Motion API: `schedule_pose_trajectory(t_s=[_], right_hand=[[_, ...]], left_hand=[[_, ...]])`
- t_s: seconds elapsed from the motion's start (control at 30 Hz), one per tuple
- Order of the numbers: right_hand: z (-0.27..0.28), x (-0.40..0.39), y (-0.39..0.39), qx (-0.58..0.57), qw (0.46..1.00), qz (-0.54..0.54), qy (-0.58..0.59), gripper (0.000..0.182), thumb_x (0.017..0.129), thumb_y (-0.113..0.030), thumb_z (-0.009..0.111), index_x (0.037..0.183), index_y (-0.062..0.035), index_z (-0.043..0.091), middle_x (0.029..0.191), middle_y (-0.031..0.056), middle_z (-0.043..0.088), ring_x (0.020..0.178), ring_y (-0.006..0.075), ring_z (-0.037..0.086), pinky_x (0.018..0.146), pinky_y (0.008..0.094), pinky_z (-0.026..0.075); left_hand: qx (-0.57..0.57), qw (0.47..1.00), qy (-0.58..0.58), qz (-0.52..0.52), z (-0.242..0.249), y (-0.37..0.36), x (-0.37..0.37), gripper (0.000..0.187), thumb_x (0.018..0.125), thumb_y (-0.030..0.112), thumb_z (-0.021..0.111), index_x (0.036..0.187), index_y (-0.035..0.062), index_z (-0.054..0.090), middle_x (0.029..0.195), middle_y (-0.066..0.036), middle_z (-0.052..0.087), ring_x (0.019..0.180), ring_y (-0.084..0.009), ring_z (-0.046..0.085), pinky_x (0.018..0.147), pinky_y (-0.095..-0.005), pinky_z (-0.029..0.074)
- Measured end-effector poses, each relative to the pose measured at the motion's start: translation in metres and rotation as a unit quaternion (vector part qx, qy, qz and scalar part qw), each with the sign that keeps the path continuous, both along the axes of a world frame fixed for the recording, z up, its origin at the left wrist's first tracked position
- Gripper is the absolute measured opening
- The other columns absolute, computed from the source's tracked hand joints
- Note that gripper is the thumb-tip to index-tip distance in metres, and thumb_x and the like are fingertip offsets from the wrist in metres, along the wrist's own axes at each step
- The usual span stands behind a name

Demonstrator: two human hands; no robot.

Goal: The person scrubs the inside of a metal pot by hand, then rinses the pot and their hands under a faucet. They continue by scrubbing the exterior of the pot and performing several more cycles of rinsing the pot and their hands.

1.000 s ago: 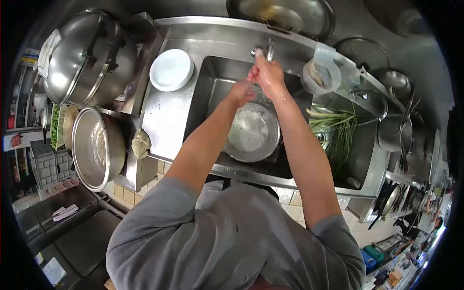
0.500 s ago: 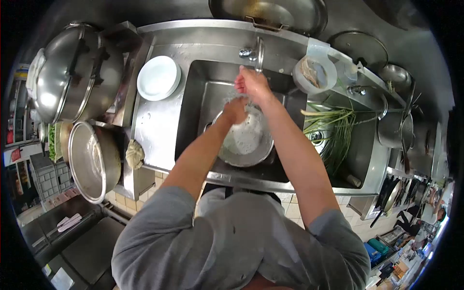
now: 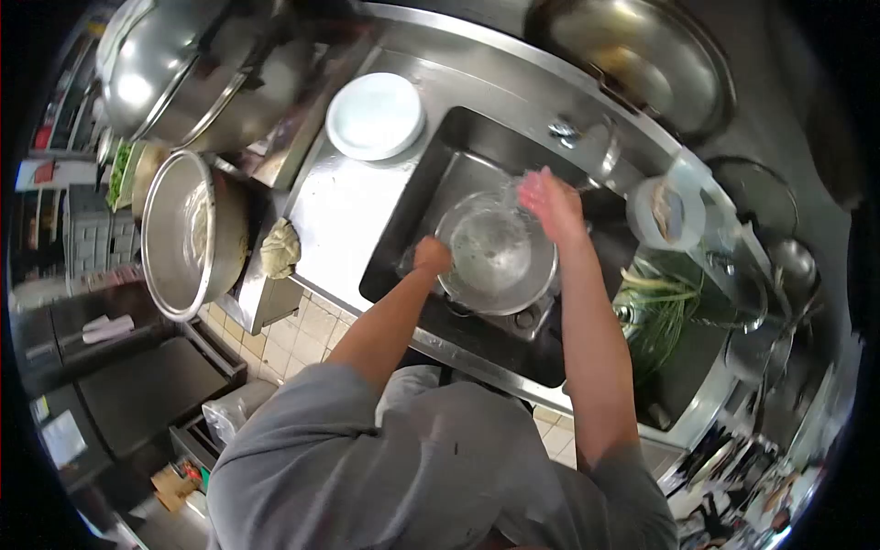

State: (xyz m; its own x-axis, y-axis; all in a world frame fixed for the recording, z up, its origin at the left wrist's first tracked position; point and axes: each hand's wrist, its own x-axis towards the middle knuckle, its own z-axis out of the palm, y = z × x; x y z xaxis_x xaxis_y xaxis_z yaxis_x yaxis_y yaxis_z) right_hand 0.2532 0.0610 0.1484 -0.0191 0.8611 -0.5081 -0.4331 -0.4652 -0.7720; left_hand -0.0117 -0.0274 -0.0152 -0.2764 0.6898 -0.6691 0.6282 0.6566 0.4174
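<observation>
A round metal bowl (image 3: pixel 495 298) with clear-looking water in it stands in the left sink basin (image 3: pixel 449 137). At its left edge my left hand (image 3: pixel 433 257) is closed, gripping the rim. My right hand (image 3: pixel 553 203) is above the bowl's upper right rim, its fingers stretched out and slightly blurred in splashing water. The faucet (image 3: pixel 610 151) is just beyond that hand. Whether something small lies in the bowl is hard to make out through the water.
White plates (image 3: pixel 376 116) are stacked on the steel drainboard left of the sink. A crumpled cloth (image 3: pixel 280 248) lies at its edge, near a large metal pot (image 3: pixel 188 238). Long green stalks (image 3: pixel 655 307) fill part of the right basin. A clear plastic container (image 3: pixel 666 213) stands behind them.
My left hand has left the bowl's inside for its left rim. My right hand has moved lower beside the bowl. White foam has given way to clearer water. The view has turned.
</observation>
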Motion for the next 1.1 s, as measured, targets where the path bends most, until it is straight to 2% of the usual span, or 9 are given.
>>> schedule_pose_trajectory(t_s=[0.5,0.6,0.63,0.67,0.7,0.77,0.9,0.93,1.1], right_hand=[[0.026,0.002,-0.004,-0.003,0.999,-0.037,0.027,0.042,0.101,-0.030,0.061,0.118,0.0087,0.061,0.115,0.0210,0.066,0.108,0.0319,0.066,0.093,0.0423,0.057],[0.057,-0.003,-0.014,0.046,0.994,-0.088,0.055,0.037,0.099,-0.026,0.064,0.114,0.0078,0.062,0.108,0.0202,0.068,0.097,0.0314,0.070,0.087,0.0383,0.059],[0.066,-0.004,-0.020,0.070,0.993,-0.041,0.087,0.034,0.098,-0.024,0.064,0.111,0.0067,0.064,0.104,0.0197,0.069,0.093,0.0310,0.071,0.084,0.0373,0.059],[0.053,-0.007,-0.025,0.121,0.987,-0.102,0.037,0.027,0.099,-0.022,0.061,0.104,0.0040,0.068,0.094,0.0165,0.072,0.086,0.0289,0.072,0.081,0.0352,0.059],[0.058,-0.006,-0.037,0.113,0.987,-0.111,0.039,0.027,0.099,-0.022,0.061,0.104,0.0040,0.068,0.094,0.0165,0.072,0.086,0.0289,0.072,0.081,0.0352,0.059],[0.077,-0.004,-0.047,0.229,0.895,-0.126,-0.361,0.027,0.100,-0.023,0.059,0.101,0.0016,0.070,0.088,0.0140,0.074,0.085,0.0271,0.072,0.081,0.0340,0.056],[0.043,0.002,-0.036,0.328,0.826,-0.204,-0.412,0.042,0.103,-0.035,0.053,0.126,-0.0014,0.062,0.112,0.0123,0.071,0.102,0.0236,0.067,0.089,0.0347,0.050],[0.030,0.006,-0.029,0.240,0.921,-0.198,-0.235,0.056,0.104,-0.046,0.049,0.142,-0.0047,0.052,0.136,0.0116,0.060,0.122,0.0241,0.058,0.101,0.0353,0.044],[0.010,-0.016,0.000,0.056,0.951,-0.285,0.107,0.056,0.100,-0.058,0.050,0.136,-0.0151,0.056,0.120,0.0046,0.058,0.118,0.0185,0.050,0.102,0.0348,0.041]], left_hand=[[0.255,0.959,-0.021,-0.118,0.058,0.102,0.103,0.049,0.088,0.026,0.063,0.131,0.0038,0.060,0.116,-0.028,0.068,0.111,-0.0438,0.064,0.098,-0.0454,0.050],[0.405,0.849,-0.112,-0.319,0.044,0.121,0.133,0.031,0.093,0.018,0.058,0.119,0.0040,0.067,0.110,-0.020,0.072,0.104,-0.0361,0.069,0.084,-0.0408,0.056],[0.264,0.830,-0.474,-0.128,0.064,0.125,0.150,0.027,0.094,0.017,0.057,0.115,0.0043,0.068,0.107,-0.017,0.072,0.102,-0.0337,0.069,0.081,-0.0409,0.057],[0.066,0.660,-0.742,0.094,0.090,0.124,0.165,0.023,0.096,0.016,0.055,0.111,0.0046,0.068,0.104,-0.015,0.072,0.100,-0.0312,0.070,0.079,-0.0410,0.058],[0.027,0.706,-0.708,-0.002,0.096,0.136,0.170,0.028,0.099,0.022,0.053,0.116,0.0036,0.065,0.109,-0.015,0.069,0.104,-0.0290,0.068,0.087,-0.0448,0.056],[-0.012,0.742,-0.663,-0.098,0.125,0.153,0.181,0.033,0.103,0.028,0.051,0.121,0.0027,0.062,0.114,-0.016,0.067,0.109,-0.0269,0.065,0.094,-0.0486,0.054],[-0.101,0.756,-0.646,0.040,0.191,0.145,0.206,0.052,0.103,0.040,0.051,0.137,0.0007,0.050,0.131,-0.019,0.058,0.119,-0.0316,0.061,0.099,-0.0464,0.052],[-0.042,0.805,-0.591,0.011,0.215,0.132,0.207,0.057,0.102,0.041,0.053,0.141,0.0007,0.046,0.135,-0.019,0.055,0.124,-0.0335,0.056,0.105,-0.0465,0.047],[0.165,0.829,-0.437,-0.308,0.217,0.098,0.182,0.070,0.095,0.041,0.064,0.151,0.0061,0.042,0.151,-0.017,0.043,0.146,-0.0286,0.029,0.121,-0.0466,0.019]])
